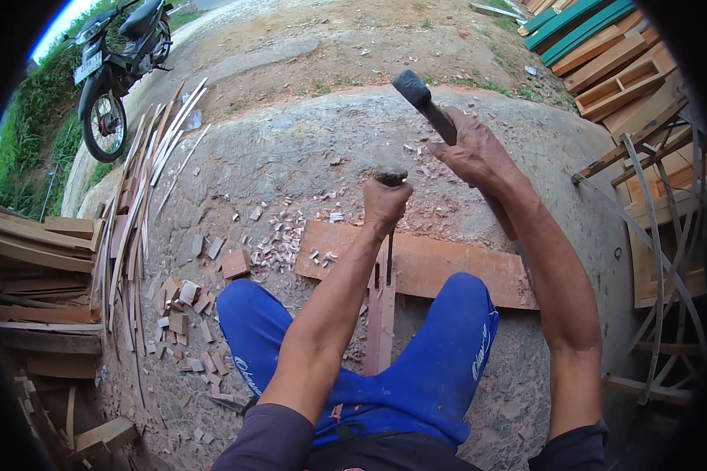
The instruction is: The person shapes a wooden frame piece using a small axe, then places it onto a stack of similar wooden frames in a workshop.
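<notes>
My left hand (385,204) grips a chisel (390,247) by its battered handle, the blade pointing down at a slotted wooden piece (381,330) between my knees. That piece rests across a reddish board (463,271) lying on the ground. Up to the right, my right hand (467,149) holds a hammer (412,90) by its long handle, the head raised above and to the right of the chisel's top. The handle's lower part runs behind my right forearm.
Offcuts (187,314) and chips litter the concrete (259,157). Stacked planks (39,259) and long thin strips (157,149) lie left, near a parked motorbike (118,94). Boards and frames (620,86) crowd the upper right; wooden frames with bent strips (652,259) stand at the right edge.
</notes>
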`<state>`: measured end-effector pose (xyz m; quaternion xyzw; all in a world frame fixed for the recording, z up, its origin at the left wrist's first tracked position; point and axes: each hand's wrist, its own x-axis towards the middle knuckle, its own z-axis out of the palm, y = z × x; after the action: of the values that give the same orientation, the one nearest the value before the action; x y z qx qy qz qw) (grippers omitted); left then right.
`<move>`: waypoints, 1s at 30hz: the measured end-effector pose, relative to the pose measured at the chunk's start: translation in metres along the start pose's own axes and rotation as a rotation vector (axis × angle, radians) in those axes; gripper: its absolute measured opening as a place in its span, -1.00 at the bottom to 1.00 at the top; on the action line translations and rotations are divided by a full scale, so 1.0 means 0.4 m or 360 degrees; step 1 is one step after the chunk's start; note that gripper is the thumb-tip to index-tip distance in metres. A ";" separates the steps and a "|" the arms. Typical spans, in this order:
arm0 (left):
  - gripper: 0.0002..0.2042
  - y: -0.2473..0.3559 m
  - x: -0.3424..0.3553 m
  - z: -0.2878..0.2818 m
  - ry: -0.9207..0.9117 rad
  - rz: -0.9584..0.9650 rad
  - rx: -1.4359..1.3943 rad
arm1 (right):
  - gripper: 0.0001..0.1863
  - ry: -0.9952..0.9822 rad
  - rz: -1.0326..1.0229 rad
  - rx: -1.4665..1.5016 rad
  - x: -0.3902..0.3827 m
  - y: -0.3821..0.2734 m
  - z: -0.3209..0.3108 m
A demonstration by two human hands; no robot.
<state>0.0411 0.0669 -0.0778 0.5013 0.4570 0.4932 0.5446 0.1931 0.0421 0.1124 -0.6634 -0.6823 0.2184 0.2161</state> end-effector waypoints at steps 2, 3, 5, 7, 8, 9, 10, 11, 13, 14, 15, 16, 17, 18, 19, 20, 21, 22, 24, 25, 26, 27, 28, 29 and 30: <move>-0.87 0.012 -0.019 0.010 0.0128 -0.0046 0.0149 | -0.60 -0.0456 -0.0072 -0.0449 -0.013 -0.008 0.016; -0.88 0.019 -0.041 0.015 0.0236 -0.0010 0.0212 | -0.61 -0.0713 -0.0099 -0.0662 -0.017 -0.013 0.016; -0.81 0.025 -0.078 0.018 0.0307 0.0131 0.0280 | -0.60 -0.0798 -0.0049 -0.0751 -0.063 -0.005 -0.002; -0.89 0.024 -0.072 0.022 0.0437 0.0640 0.0271 | -0.57 -0.0672 -0.0086 -0.0601 -0.104 -0.001 -0.021; -0.90 0.019 -0.078 0.024 0.0516 0.0897 0.0297 | -0.53 -0.0590 -0.0129 -0.0420 -0.115 -0.003 -0.023; -0.88 0.016 -0.012 0.009 0.0248 -0.0137 0.0197 | -0.53 -0.0532 -0.0040 -0.0295 -0.125 -0.004 -0.030; -0.86 0.014 0.033 0.020 0.0203 -0.0401 0.0227 | -0.52 -0.0417 -0.0058 -0.0245 -0.123 -0.007 -0.037; -0.85 0.004 0.071 0.026 0.0297 -0.0678 0.0340 | -0.52 -0.0321 -0.0156 -0.0121 -0.124 -0.008 -0.042; -0.82 -0.021 0.080 0.036 0.0245 -0.0413 0.0386 | -0.59 -0.0151 -0.0140 -0.0072 -0.112 -0.008 -0.056; -0.83 -0.029 0.073 0.039 0.0201 -0.0277 0.0335 | -0.62 -0.0122 -0.0137 -0.0030 -0.104 -0.008 -0.059; -0.83 -0.038 0.045 0.040 0.0132 -0.0251 0.0326 | -0.62 -0.0055 -0.0216 -0.0072 -0.099 -0.005 -0.061; -0.85 -0.039 0.019 0.026 0.0139 0.0018 0.0234 | -0.62 0.0015 -0.0236 -0.0087 -0.097 -0.002 -0.058; -0.86 -0.037 -0.006 0.016 0.0155 0.0120 0.0175 | -0.62 0.0135 -0.0267 -0.0111 -0.093 0.004 -0.056; -0.87 -0.037 -0.026 0.010 0.0151 0.0183 0.0117 | -0.62 0.0125 -0.0264 -0.0057 -0.093 0.009 -0.047; -0.89 -0.034 -0.035 0.007 0.0199 0.0344 0.0012 | -0.62 0.0163 -0.0280 -0.0006 -0.089 0.014 -0.042; -0.90 -0.031 -0.036 0.002 0.0193 0.0349 0.0099 | -0.63 0.0199 -0.0298 0.0045 -0.089 0.018 -0.035; -0.90 -0.027 -0.022 0.001 0.0104 0.0171 0.0116 | -0.63 0.0207 -0.0330 -0.0008 -0.082 0.020 -0.033; -0.86 -0.026 -0.008 0.005 0.0079 0.0079 0.0099 | -0.63 0.0210 -0.0364 -0.0054 -0.076 0.020 -0.031; -0.80 -0.027 0.027 0.015 0.0000 -0.0036 0.0163 | -0.64 0.0190 -0.0383 -0.0098 -0.054 0.014 -0.031; -0.83 -0.030 0.033 0.019 0.0072 -0.0033 0.0154 | -0.65 0.0150 -0.0348 -0.0099 -0.041 0.010 -0.030; -0.85 -0.033 0.030 0.026 0.0065 -0.0036 0.0118 | -0.65 0.0189 -0.0320 -0.0117 -0.034 0.006 -0.026; -0.86 -0.035 0.017 0.030 0.0091 -0.0128 0.0128 | -0.66 -0.0077 -0.0260 -0.0273 -0.029 0.003 -0.019; -0.88 -0.034 -0.003 0.034 0.0120 0.0071 0.0083 | -0.67 -0.0263 -0.0199 -0.0443 -0.031 0.002 -0.008; -0.89 -0.030 -0.032 0.038 0.0180 0.0182 0.0078 | -0.68 -0.0491 -0.0135 -0.0598 -0.033 0.004 0.001; -0.90 -0.021 -0.053 0.043 0.0276 0.0433 0.0035 | -0.62 -0.0796 -0.0124 -0.0660 -0.050 0.009 0.017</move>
<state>0.0568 0.0441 -0.0848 0.5200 0.4357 0.5987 0.4258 0.1927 0.0224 0.1048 -0.5925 -0.7690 0.2226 -0.0897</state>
